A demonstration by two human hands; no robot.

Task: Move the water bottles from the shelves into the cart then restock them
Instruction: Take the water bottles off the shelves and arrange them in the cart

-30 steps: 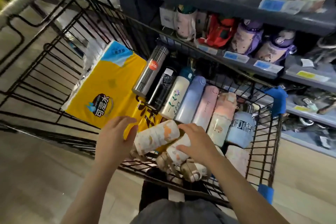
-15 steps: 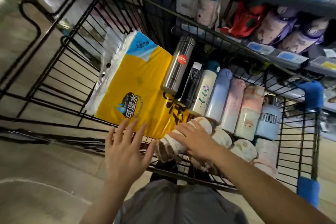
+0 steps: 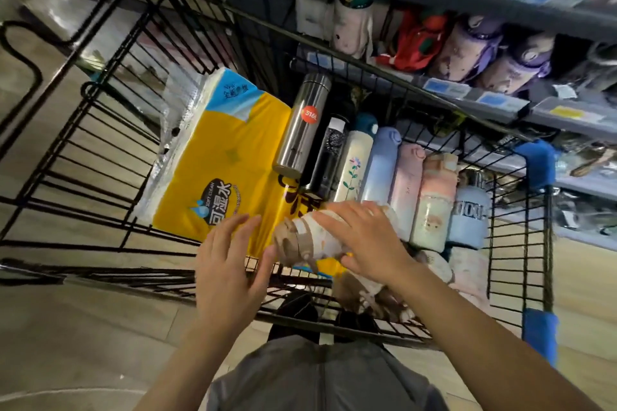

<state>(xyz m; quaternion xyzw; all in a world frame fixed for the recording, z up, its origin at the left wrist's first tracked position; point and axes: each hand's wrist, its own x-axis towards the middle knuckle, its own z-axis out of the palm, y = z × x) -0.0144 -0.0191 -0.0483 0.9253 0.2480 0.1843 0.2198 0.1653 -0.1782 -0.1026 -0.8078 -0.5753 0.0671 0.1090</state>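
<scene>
Lifted since before — right hand (image 3: 362, 240) grips cream bottle (image 3: 310, 238) near cart (image 3: 521, 277) edge.

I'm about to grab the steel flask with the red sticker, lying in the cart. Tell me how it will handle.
The steel flask is a smooth cylinder lying on its side, so it may roll if nudged. Its polished wall looks slippery; grip around the middle. It looks rigid and won't flex. It leans against the yellow tissue pack, which may check rolling that way.
</scene>
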